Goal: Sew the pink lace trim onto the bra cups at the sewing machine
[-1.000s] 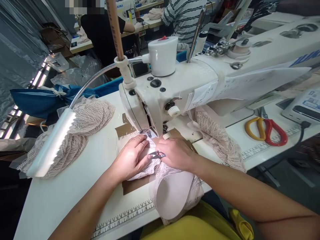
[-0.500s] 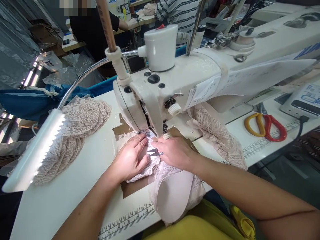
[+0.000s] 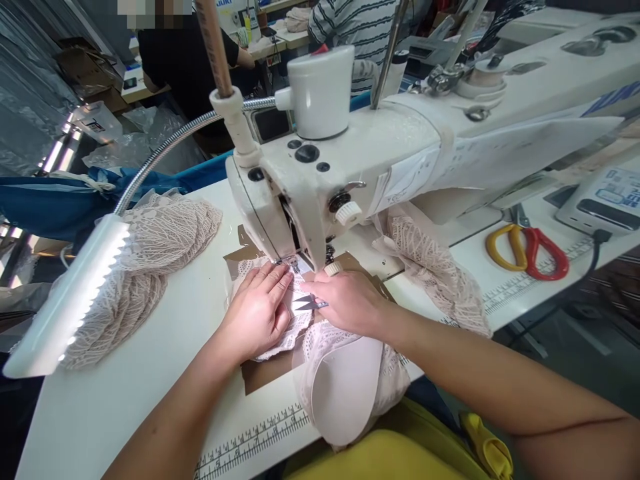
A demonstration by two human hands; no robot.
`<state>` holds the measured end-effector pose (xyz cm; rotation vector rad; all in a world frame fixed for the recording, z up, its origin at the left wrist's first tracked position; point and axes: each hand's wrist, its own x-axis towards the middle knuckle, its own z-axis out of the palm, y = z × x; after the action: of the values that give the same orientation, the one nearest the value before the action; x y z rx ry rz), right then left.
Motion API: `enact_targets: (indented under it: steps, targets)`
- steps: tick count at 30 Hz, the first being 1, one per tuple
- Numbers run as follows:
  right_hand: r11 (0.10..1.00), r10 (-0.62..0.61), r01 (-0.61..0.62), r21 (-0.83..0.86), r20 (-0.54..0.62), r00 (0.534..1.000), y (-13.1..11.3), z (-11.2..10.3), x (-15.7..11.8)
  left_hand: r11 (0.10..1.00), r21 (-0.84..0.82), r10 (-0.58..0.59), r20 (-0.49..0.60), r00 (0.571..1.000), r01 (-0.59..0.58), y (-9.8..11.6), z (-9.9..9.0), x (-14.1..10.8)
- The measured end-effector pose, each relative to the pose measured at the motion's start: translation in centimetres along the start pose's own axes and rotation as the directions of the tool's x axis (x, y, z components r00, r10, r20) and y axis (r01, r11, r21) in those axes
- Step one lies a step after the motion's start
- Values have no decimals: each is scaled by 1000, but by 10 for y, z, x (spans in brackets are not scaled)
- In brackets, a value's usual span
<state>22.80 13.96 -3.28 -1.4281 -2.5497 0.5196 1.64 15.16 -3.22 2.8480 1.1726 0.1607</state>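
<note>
My left hand (image 3: 260, 310) lies with its fingers flat on pale lace fabric (image 3: 294, 328), close to the needle area of a white sewing machine (image 3: 280, 200). Right of the needle, my right hand (image 3: 345, 301) is closed around small thread snips (image 3: 307, 304), whose blades point left over the lace. Its fingertips are near the presser foot, and the grip on any fabric is hidden. A smooth pale cup (image 3: 345, 390) with lace around it hangs over the table's front edge below my right hand.
Stacked lace pieces (image 3: 170, 233) lie at left behind a lit lamp (image 3: 70, 300). More lace (image 3: 435, 267) lies right of the needle, then scissors with yellow and red handles (image 3: 546, 255). A ruler strip (image 3: 255, 437) runs along the front edge. Two people sit beyond the machine.
My left hand's fingers have drawn together, thumb tucked closer, and the lace beneath has shifted slightly up and left. The snips' blades look a little clearer in my right hand.
</note>
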Motion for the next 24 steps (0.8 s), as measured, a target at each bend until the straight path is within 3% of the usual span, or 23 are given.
enact_targets:
  steps: [5, 15, 24]
  targets:
    - [1000, -20, 20, -6, 5, 1000, 0, -3, 0, 997, -59, 45, -80, 996, -50, 6, 4, -3]
    - [999, -46, 46, -18, -5, 999, -1, 1, 1, 998, -60, 30, -83, 996, -35, -1, 3, 1]
    - [998, -56, 57, -15, 28, 998, 1, 1, -1, 993, -82, 75, -161, 984, -89, 2, 9, -2]
